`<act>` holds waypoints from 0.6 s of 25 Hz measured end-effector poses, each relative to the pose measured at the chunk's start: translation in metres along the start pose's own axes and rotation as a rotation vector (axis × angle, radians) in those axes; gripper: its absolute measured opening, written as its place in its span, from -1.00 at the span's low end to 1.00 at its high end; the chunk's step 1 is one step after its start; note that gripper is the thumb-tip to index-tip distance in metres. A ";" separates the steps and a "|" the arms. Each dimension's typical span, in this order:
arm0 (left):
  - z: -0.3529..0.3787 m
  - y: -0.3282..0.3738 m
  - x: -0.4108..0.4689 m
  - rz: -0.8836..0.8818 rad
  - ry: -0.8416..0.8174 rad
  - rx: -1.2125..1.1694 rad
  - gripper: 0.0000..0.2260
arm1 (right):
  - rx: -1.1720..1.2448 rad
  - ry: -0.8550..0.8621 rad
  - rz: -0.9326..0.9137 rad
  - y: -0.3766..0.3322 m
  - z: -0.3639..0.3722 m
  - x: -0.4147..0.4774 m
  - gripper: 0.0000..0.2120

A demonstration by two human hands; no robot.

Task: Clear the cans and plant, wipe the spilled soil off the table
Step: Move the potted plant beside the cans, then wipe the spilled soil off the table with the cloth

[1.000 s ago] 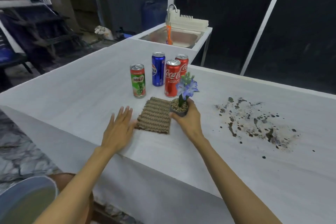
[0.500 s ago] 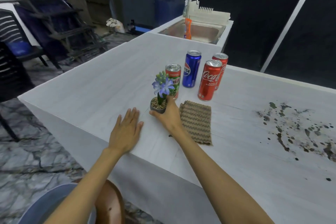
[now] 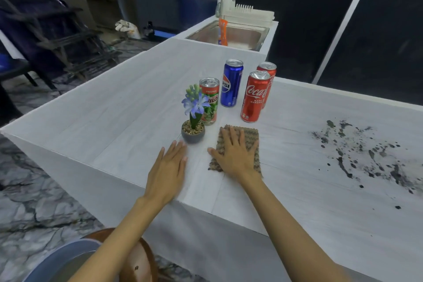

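The brown cloth [image 3: 248, 142] lies flat under the right hand [image 3: 235, 155], whose fingers are spread, pressing not clasping. The potted plant [image 3: 193, 126] stands just beyond the left hand [image 3: 168, 167], palm down, holding nothing. Spilled soil [image 3: 366, 155] lies well right.

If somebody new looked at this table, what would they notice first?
Probably the dark spilled soil splattered over the right side of the white table. Next, the bright cluster in the middle: a blue Pepsi can, two red Coca-Cola cans, a Milo can and a little potted plant with a blue flower. Just in front, the right hand lies flat on a brown cloth.
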State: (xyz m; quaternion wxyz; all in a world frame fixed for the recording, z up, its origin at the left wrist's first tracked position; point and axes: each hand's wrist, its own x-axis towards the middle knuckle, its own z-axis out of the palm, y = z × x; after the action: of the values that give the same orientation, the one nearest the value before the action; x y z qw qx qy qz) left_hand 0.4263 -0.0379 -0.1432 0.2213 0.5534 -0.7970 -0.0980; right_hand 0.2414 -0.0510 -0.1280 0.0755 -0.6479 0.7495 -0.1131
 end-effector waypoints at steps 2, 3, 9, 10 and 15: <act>0.008 0.026 -0.001 0.048 0.023 -0.077 -0.60 | -0.014 -0.023 -0.040 0.006 0.003 -0.007 -0.41; 0.012 0.038 0.000 0.061 0.032 -0.104 -0.60 | -0.022 -0.011 -0.071 0.008 0.004 -0.009 -0.44; 0.041 0.098 0.011 0.163 -0.066 -0.161 -0.59 | -0.008 0.003 -0.043 0.079 -0.011 -0.029 -0.48; 0.047 0.107 0.014 0.182 -0.101 -0.146 -0.58 | 0.009 0.005 -0.044 0.094 -0.015 -0.034 -0.50; 0.070 0.163 0.026 0.252 -0.236 -0.156 -0.55 | 0.155 0.158 0.056 0.178 -0.048 -0.059 -0.52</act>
State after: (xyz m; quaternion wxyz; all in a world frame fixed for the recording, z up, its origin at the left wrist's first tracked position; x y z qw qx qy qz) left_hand 0.2496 -0.0080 -0.1331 0.1790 0.4151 -0.8704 -0.1953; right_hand 0.0680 0.0343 -0.1310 0.0690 -0.6082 0.7598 -0.2192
